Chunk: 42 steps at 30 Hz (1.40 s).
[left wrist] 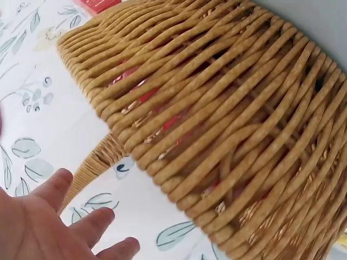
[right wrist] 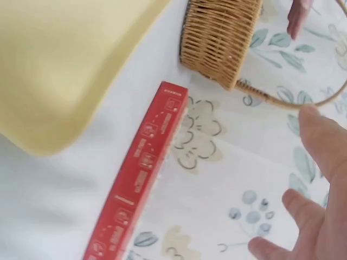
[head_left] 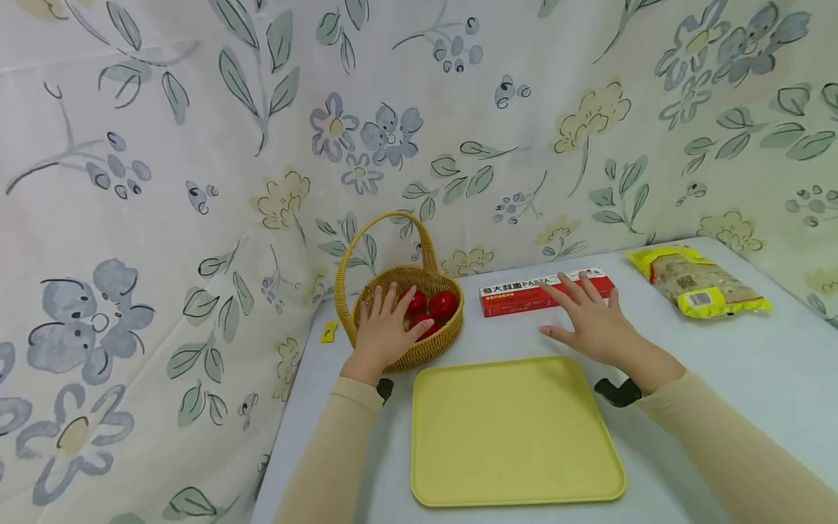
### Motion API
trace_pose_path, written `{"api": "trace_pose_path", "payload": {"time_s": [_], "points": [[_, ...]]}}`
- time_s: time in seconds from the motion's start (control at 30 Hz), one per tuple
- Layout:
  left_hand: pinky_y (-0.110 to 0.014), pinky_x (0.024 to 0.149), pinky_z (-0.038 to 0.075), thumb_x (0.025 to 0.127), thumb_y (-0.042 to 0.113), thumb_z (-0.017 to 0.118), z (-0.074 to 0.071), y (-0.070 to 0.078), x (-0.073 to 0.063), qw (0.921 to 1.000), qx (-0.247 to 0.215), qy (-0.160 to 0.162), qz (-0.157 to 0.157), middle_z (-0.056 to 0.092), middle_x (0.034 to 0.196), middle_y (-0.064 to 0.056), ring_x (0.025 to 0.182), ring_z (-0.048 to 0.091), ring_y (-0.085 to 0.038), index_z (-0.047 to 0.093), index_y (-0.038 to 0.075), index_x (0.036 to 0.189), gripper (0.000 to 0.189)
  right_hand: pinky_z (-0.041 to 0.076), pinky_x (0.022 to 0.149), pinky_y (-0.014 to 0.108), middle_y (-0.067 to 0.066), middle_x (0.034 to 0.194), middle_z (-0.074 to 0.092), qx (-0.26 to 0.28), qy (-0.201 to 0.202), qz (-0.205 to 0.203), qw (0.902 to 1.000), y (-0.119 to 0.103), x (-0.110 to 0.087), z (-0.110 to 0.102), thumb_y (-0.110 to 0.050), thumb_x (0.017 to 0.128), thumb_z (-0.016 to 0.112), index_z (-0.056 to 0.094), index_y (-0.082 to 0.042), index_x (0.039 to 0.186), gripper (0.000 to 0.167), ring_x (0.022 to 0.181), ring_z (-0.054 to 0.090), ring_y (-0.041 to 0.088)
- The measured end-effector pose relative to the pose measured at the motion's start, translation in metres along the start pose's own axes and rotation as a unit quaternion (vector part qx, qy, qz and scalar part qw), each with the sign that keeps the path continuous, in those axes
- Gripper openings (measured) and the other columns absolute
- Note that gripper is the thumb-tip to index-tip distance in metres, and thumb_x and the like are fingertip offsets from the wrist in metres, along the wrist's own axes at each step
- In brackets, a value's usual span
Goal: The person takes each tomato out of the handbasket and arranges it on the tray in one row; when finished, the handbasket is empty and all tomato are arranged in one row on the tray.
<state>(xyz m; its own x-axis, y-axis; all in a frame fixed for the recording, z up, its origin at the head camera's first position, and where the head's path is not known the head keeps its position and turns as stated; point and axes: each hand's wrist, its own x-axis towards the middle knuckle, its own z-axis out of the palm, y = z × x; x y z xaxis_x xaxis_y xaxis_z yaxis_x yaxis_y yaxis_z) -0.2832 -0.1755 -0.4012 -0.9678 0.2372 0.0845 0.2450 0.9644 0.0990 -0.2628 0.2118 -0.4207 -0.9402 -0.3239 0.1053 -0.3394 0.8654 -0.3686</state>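
My left hand (head_left: 381,331) is spread out above the front of a wicker basket (head_left: 437,349) with a tall handle. Inside the basket lie several round red things (head_left: 443,304) that look like tomatoes, partly hidden by the hand. In the left wrist view, the fingers (left wrist: 92,226) reach past the basket's woven side (left wrist: 217,124) without gripping it. My right hand (head_left: 592,327) hovers with fingers apart, nearest to a red and white pasta box (head_left: 517,300). In the right wrist view the box (right wrist: 138,168) lies apart from the fingers (right wrist: 306,208).
A yellow tray (head_left: 513,437) lies on the white table between my forearms. At the back right rests a yellow bag (head_left: 697,280) of food. A small yellow packet (head_left: 329,332) is left of the basket. Floral cloth (head_left: 458,145) hangs behind the table.
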Motion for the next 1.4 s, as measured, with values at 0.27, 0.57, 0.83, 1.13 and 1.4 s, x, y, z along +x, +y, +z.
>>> {"api": "trace_pose_path", "payload": {"time_s": [0.27, 0.57, 0.83, 1.13, 1.4], "points": [[-0.068, 0.114, 0.033, 0.100, 0.046, 0.069, 0.003, 0.000, 0.007, 0.9986, -0.010, -0.010, -0.052, 0.035, 0.165, -0.018, 0.150, 0.033, -0.045, 0.041, 0.022, 0.162, 0.072, 0.033, 0.110, 0.073, 0.023, 0.154, 0.048, -0.027, 0.075, -0.039, 0.9960, -0.010, -0.009, -0.008, -0.031, 0.097, 0.077, 0.045, -0.014, 0.157, 0.070, 0.139, 0.045, 0.047], [-0.059, 0.099, 0.051, 0.097, 0.044, 0.074, 0.008, -0.001, 0.020, 0.9887, 0.090, -0.074, -0.094, 0.064, 0.135, -0.020, 0.121, 0.060, -0.043, 0.064, 0.003, 0.137, 0.058, 0.039, 0.053, 0.028, 0.004, 0.075, 0.045, 0.187, 0.013, 0.024, 0.9820, 0.013, -0.038, 0.022, -0.009, 0.100, 0.070, 0.051, -0.004, 0.123, 0.031, 0.064, 0.044, 0.020], [-0.058, 0.096, 0.051, 0.094, 0.043, 0.078, 0.010, -0.005, 0.030, 0.9813, 0.093, -0.136, -0.100, 0.075, 0.100, -0.010, 0.103, 0.071, -0.033, 0.072, 0.009, 0.092, 0.035, 0.036, 0.057, 0.029, 0.005, 0.080, 0.044, 0.224, -0.078, 0.047, 0.9703, 0.033, -0.058, 0.057, -0.011, 0.102, 0.067, 0.053, -0.007, 0.121, 0.024, 0.069, 0.044, 0.021], [-0.052, 0.090, 0.057, 0.095, 0.038, 0.078, 0.002, 0.008, 0.020, 0.9912, 0.089, -0.021, -0.096, 0.072, 0.112, -0.016, 0.107, 0.067, -0.038, 0.070, 0.005, 0.116, 0.040, 0.039, 0.064, 0.030, 0.001, 0.084, 0.049, 0.223, -0.083, 0.020, 0.9711, 0.039, -0.061, 0.059, -0.010, 0.105, 0.062, 0.057, -0.005, 0.121, 0.017, 0.075, 0.048, 0.015], [-0.050, 0.097, 0.056, 0.093, 0.029, 0.083, -0.016, 0.046, -0.023, 0.9943, -0.067, 0.080, -0.021, 0.063, 0.136, -0.018, 0.124, 0.056, -0.036, 0.058, 0.005, 0.143, 0.061, 0.039, 0.065, 0.029, 0.001, 0.084, 0.048, 0.239, -0.078, 0.014, 0.9678, 0.041, -0.065, 0.064, -0.009, 0.105, 0.062, 0.057, -0.005, 0.121, 0.017, 0.075, 0.046, 0.011]]}}
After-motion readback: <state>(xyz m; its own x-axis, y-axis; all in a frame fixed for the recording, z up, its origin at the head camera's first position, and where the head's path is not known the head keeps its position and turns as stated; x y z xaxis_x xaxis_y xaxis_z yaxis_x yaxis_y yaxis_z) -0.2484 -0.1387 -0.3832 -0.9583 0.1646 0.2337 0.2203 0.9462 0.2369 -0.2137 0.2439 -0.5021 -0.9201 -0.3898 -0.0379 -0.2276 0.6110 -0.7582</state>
